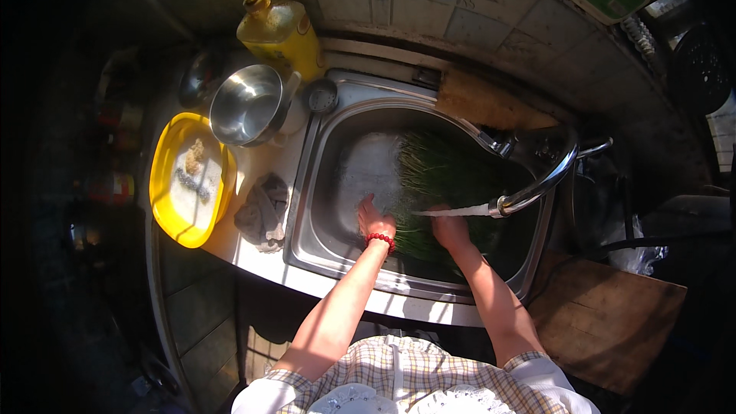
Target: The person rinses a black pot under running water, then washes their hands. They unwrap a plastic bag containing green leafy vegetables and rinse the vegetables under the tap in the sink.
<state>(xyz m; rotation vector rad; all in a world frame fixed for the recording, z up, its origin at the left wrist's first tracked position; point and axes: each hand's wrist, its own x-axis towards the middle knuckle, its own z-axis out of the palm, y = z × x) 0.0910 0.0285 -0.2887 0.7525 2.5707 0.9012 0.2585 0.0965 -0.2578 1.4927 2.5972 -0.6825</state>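
Observation:
My left hand, with a red bead bracelet at the wrist, is low in the stainless steel sink. Its thumb points away from me, and its fingers meet the pale ends of long, thin green stalks. My right hand is curled among the green stalks, beside a stream of running water. How firmly either hand grips cannot be seen, as the fingertips are hidden. The chrome faucet arches in from the right, its spout pointing left across the basin.
Left of the sink are a yellow plastic basin, a steel pot, a grey cloth and a small strainer cup. A yellow pump bottle stands behind. A wooden board lies at the right.

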